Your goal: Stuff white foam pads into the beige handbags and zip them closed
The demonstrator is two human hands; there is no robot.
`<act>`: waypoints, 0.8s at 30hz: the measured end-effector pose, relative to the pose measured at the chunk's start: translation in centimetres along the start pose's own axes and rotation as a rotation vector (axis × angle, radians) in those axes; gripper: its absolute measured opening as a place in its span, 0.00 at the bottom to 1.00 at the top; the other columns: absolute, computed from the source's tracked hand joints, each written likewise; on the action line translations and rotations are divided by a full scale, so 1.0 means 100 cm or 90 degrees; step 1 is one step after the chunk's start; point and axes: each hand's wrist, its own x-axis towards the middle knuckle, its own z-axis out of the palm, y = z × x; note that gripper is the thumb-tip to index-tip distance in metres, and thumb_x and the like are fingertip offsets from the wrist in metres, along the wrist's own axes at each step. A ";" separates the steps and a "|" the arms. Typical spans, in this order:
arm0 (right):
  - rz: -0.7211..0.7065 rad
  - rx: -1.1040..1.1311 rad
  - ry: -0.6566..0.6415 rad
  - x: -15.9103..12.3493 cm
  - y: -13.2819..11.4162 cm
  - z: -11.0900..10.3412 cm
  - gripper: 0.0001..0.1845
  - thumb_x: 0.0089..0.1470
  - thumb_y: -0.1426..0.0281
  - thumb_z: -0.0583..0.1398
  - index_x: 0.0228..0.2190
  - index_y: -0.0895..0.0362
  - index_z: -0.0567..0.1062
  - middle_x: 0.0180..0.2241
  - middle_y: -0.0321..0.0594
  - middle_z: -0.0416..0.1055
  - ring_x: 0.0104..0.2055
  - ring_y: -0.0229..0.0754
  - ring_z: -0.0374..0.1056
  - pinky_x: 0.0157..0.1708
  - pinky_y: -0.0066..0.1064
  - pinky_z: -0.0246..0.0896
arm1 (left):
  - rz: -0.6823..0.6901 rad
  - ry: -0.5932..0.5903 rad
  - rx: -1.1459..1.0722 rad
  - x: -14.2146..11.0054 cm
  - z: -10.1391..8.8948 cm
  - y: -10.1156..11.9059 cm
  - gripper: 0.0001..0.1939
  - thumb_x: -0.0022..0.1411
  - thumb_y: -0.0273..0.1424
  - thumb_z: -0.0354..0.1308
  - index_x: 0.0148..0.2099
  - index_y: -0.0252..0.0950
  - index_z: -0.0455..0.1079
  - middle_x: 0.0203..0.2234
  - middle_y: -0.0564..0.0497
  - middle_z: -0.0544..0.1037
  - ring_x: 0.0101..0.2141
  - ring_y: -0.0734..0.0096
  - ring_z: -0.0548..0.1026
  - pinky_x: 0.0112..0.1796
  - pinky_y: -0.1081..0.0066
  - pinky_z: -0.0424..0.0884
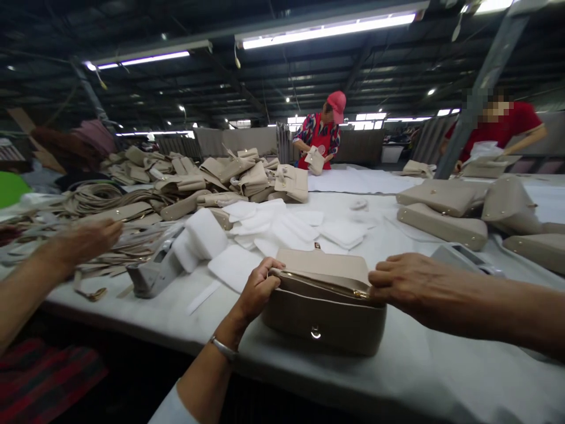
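Note:
A beige handbag (326,321) stands on the white-covered table in front of me, its flap folded back and a gold clasp on its front. Along its top runs a gold zipper (326,284). My left hand (258,288), with a bracelet at the wrist, pinches the bag's upper left corner at the zipper's end. At the upper right corner, my right hand (399,285) has its fingers curled closed by the zipper pull; its fingertips are partly hidden against the bag. White foam sheets (282,227) lie just behind the bag.
A co-worker's hand (83,241) reaches in from the left over beige straps (95,200). A grey tape dispenser (148,277) stands nearby. Beige bags (247,174) are heaped at the back, with more bags (445,224) on the right. Two people (320,135) work across the table.

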 end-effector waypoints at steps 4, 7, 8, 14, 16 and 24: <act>0.154 0.156 0.076 -0.012 0.010 0.018 0.16 0.58 0.65 0.56 0.48 0.49 0.71 0.45 0.42 0.71 0.44 0.46 0.67 0.43 0.39 0.61 | -0.010 0.007 -0.078 -0.001 0.005 0.002 0.11 0.53 0.33 0.52 0.39 0.35 0.65 0.44 0.48 0.73 0.41 0.64 0.69 0.40 0.70 0.64; 0.300 0.326 0.139 -0.013 0.006 0.050 0.47 0.46 0.53 0.64 0.62 0.54 0.53 0.58 0.52 0.59 0.57 0.55 0.59 0.53 0.46 0.57 | -0.018 0.025 -0.142 -0.002 0.010 0.001 0.18 0.58 0.41 0.52 0.46 0.36 0.63 0.42 0.48 0.73 0.38 0.65 0.70 0.38 0.70 0.66; 0.329 0.393 0.157 -0.013 0.002 0.065 0.53 0.43 0.52 0.65 0.63 0.56 0.48 0.59 0.54 0.57 0.58 0.56 0.57 0.54 0.47 0.56 | -0.015 0.042 -0.148 -0.002 0.012 0.000 0.20 0.59 0.43 0.52 0.48 0.36 0.62 0.42 0.48 0.72 0.38 0.64 0.71 0.38 0.69 0.67; 0.387 0.530 0.454 -0.004 -0.032 0.145 0.39 0.43 0.61 0.65 0.54 0.55 0.59 0.52 0.49 0.62 0.53 0.51 0.61 0.53 0.44 0.58 | -0.049 0.004 -0.058 -0.007 0.010 -0.007 0.28 0.53 0.45 0.59 0.52 0.39 0.60 0.41 0.49 0.72 0.41 0.61 0.71 0.39 0.69 0.69; 0.392 0.516 0.525 0.002 -0.034 0.151 0.30 0.46 0.63 0.64 0.49 0.54 0.62 0.46 0.45 0.66 0.47 0.48 0.65 0.47 0.40 0.63 | -0.052 -0.002 -0.028 -0.007 0.008 -0.011 0.31 0.49 0.44 0.64 0.52 0.40 0.59 0.41 0.50 0.72 0.40 0.61 0.71 0.38 0.68 0.70; 0.288 0.417 0.548 0.002 -0.004 0.134 0.08 0.54 0.68 0.58 0.38 0.53 0.67 0.35 0.41 0.68 0.38 0.43 0.67 0.38 0.34 0.65 | 0.074 0.110 0.142 0.004 0.018 -0.030 0.34 0.44 0.44 0.68 0.50 0.37 0.60 0.41 0.47 0.71 0.39 0.62 0.71 0.42 0.65 0.69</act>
